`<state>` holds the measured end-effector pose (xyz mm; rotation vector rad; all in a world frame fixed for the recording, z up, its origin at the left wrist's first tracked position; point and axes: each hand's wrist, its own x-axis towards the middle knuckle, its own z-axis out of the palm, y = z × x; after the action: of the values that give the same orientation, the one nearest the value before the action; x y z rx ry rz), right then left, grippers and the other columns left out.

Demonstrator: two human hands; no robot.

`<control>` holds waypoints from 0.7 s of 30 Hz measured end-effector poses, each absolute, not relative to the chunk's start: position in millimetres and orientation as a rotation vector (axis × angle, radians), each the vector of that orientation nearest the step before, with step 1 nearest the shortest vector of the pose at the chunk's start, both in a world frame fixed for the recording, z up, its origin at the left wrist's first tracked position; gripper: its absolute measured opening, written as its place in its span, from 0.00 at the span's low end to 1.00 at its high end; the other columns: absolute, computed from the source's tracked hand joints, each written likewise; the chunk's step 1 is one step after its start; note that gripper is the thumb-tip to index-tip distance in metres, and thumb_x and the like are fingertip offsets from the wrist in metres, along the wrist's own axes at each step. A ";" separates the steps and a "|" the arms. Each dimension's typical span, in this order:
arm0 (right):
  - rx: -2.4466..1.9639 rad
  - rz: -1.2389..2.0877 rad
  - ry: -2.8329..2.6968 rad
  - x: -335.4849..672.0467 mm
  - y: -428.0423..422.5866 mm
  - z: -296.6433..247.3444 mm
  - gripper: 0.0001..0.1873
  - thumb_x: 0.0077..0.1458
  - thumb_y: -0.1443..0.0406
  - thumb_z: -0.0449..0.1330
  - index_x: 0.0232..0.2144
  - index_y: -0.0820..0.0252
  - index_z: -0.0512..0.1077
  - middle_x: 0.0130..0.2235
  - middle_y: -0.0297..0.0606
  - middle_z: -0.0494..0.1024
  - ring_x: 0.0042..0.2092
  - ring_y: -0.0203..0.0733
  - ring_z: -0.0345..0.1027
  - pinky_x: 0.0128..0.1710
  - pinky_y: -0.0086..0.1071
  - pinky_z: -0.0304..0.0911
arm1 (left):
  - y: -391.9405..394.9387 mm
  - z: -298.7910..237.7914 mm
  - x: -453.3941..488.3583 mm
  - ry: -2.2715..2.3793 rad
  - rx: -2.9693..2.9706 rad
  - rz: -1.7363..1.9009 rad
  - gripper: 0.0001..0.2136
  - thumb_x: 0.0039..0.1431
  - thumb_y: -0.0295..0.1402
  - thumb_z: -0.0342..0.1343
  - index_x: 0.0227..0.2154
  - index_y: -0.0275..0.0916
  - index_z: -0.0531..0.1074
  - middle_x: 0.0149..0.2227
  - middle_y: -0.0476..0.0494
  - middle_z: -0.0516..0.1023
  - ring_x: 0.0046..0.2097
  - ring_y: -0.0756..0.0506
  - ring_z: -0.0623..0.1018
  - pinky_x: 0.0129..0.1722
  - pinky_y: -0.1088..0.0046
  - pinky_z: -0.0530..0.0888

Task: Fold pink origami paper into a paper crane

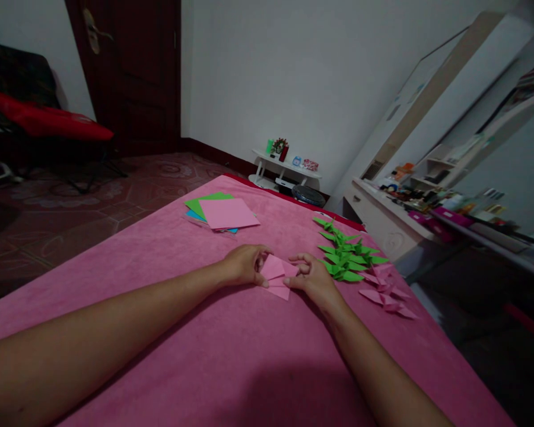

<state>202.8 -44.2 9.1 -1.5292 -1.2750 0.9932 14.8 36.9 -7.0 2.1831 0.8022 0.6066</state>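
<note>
A partly folded sheet of pink origami paper (276, 274) is held between my two hands, just above or on the pink cloth (196, 332). My left hand (248, 265) pinches its left edge, the thumb at the near side. On the opposite edge my right hand (312, 276) grips it between thumb and fingers. Creased flaps show on the paper's upper face. To the right of my right hand lie several folded green paper cranes (345, 255) and a few pink paper cranes (388, 290).
A stack of square paper, its top sheet pink (229, 213), lies toward the far left of the cloth. Beyond the far edge stands a low white shelf (289, 163) with small items. A cluttered dressing table (391, 207) is at the right, a red-covered chair (48, 121) at the left.
</note>
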 end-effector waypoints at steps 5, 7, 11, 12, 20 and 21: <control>-1.470 0.948 -1.290 201.8 -45.3 19.1 0.27 0.31 0.70 0.67 0.38 0.62 0.64 0.17 0.22 0.66 0.18 0.29 0.57 0.19 0.23 0.53 | 34.4 -9.2 14.9 0.747 2.082 0.541 0.10 0.37 0.37 0.64 0.20 0.35 0.74 0.17 0.53 0.67 0.21 0.53 0.63 0.20 0.78 0.54; -1.425 0.905 -1.283 203.1 -43.9 21.1 0.26 0.32 0.69 0.67 0.38 0.62 0.64 0.19 0.22 0.65 0.19 0.29 0.56 0.19 0.23 0.52 | 32.9 -10.5 17.8 0.762 1.989 0.609 0.11 0.37 0.38 0.64 0.17 0.34 0.72 0.16 0.54 0.65 0.20 0.53 0.62 0.20 0.78 0.53; -1.300 0.649 -1.183 205.6 -39.1 20.0 0.24 0.35 0.66 0.67 0.37 0.61 0.66 0.30 0.32 0.71 0.25 0.31 0.62 0.24 0.26 0.58 | 25.7 -4.9 30.2 0.824 1.642 0.728 0.13 0.36 0.39 0.65 0.17 0.33 0.70 0.15 0.52 0.67 0.18 0.53 0.64 0.19 0.78 0.55; -1.272 0.610 -1.151 205.3 -38.2 18.1 0.24 0.35 0.64 0.67 0.37 0.61 0.67 0.33 0.35 0.72 0.27 0.33 0.64 0.26 0.27 0.60 | 23.3 -2.2 34.1 0.826 1.505 0.776 0.14 0.36 0.39 0.65 0.19 0.33 0.71 0.16 0.50 0.69 0.18 0.53 0.65 0.19 0.78 0.56; -1.081 0.905 -1.092 193.3 -36.5 -4.2 0.18 0.43 0.56 0.65 0.33 0.64 0.70 0.28 0.39 0.77 0.27 0.40 0.70 0.28 0.32 0.64 | 15.0 5.8 59.4 0.706 1.085 0.841 0.14 0.36 0.35 0.68 0.22 0.30 0.72 0.18 0.45 0.73 0.18 0.52 0.69 0.20 0.77 0.62; -1.071 0.901 -1.075 193.6 -36.6 -4.8 0.19 0.43 0.55 0.64 0.33 0.64 0.70 0.27 0.38 0.77 0.26 0.40 0.70 0.27 0.31 0.64 | 14.7 5.2 62.3 0.685 1.086 0.828 0.14 0.36 0.35 0.68 0.23 0.30 0.73 0.18 0.44 0.73 0.19 0.52 0.70 0.20 0.77 0.63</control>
<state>193.6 -36.6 -4.8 -1.0712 -1.0747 0.9005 62.3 14.7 5.2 1.0863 0.6846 0.8282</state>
